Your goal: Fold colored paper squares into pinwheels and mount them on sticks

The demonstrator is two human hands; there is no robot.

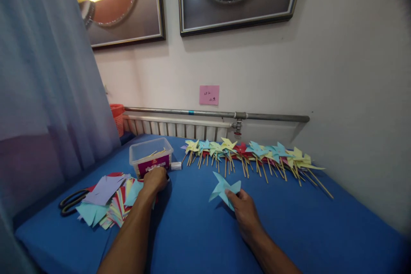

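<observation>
In the head view, my right hand (245,212) pinches a light blue paper pinwheel (221,189) between thumb and fingers, above the blue cloth. My left hand (156,179) is lowered at the front of a clear plastic box (150,147) with a purple label, which holds thin wooden sticks (156,153). Its fingers point away and are hidden behind the back of the hand. A small dark thing (167,177) shows at its right side. Left of that forearm lies a heap of cut paper squares (118,199) in several colours.
Finished pinwheels on sticks (227,145) lie in a long row by the wall. Black-handled scissors (72,202) are partly under the paper at left. A small white packet (176,165) lies beside the box. A radiator pipe (212,114), red basket (118,117) and curtain (54,72) border the surface.
</observation>
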